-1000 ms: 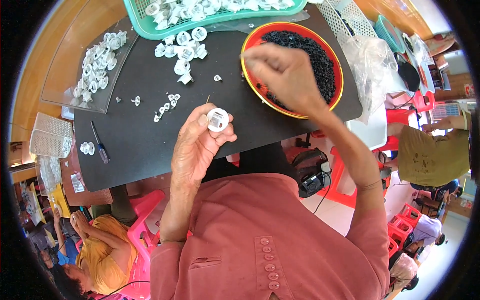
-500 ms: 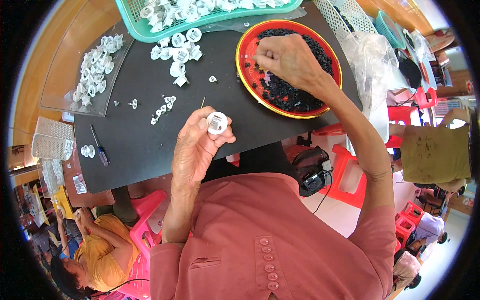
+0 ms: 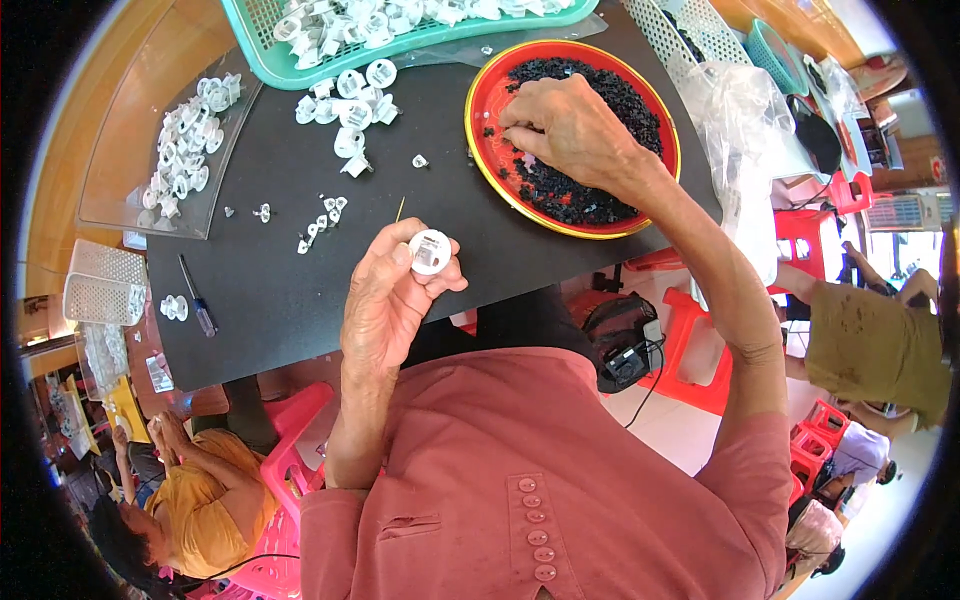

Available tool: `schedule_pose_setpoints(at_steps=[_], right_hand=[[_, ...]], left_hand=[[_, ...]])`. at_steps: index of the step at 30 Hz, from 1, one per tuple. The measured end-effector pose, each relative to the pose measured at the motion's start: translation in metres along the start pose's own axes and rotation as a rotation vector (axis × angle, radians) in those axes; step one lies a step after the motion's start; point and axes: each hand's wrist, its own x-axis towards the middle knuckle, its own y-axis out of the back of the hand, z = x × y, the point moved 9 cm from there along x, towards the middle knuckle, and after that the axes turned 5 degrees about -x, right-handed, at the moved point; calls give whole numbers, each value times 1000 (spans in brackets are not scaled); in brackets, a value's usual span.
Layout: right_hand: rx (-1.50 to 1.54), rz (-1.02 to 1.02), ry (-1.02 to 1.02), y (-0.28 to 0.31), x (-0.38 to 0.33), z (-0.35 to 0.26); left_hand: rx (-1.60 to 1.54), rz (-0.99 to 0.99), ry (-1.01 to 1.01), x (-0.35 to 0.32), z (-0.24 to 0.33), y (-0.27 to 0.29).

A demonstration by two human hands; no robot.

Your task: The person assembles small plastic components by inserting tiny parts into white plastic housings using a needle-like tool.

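My left hand [image 3: 392, 300] holds a small round white plastic part [image 3: 430, 251] up over the near edge of the black table [image 3: 270, 290]. My right hand [image 3: 570, 130] reaches into a red bowl with a yellow rim [image 3: 480, 150] full of tiny black pieces [image 3: 590, 190], its fingertips pinched down among them at the bowl's left side. Whether a piece is between the fingers cannot be told. A loose heap of white parts [image 3: 350, 100] lies on the table beyond my left hand, with a few tiny white bits [image 3: 320, 225] nearer.
A green basket [image 3: 270, 60] of white parts stands at the far edge. A clear tray [image 3: 185, 150] of more white parts sits at the left, a small screwdriver [image 3: 195, 300] below it. Plastic bags [image 3: 740, 110] lie at the right. Other people sit at lower left and at right.
My right hand has moved lower and leftward within the red bowl, fingers now pinching among the black pieces. My left hand keeps holding the white part almost still.
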Motion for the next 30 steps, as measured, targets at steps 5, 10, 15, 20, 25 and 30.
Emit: schedule_pose_setpoints(at_steps=[5, 10, 15, 20, 25, 30], right_hand=[[-74, -51, -61, -9, 2, 3], [-26, -1, -45, -5, 5, -3], [46, 36, -88, 0, 7, -5], [235, 116, -264, 13, 1, -9], [609, 60, -276, 9, 6, -57], [672, 21, -228, 1, 8, -86]], left_hand=[[-7, -17, -7, 0, 0, 0], [-13, -23, -15, 0, 1, 1], [-51, -5, -20, 0, 1, 4], [-109, -24, -40, 2, 2, 4], [-60, 33, -135, 1, 7, 6], [-30, 55, -181, 2, 13, 3]])
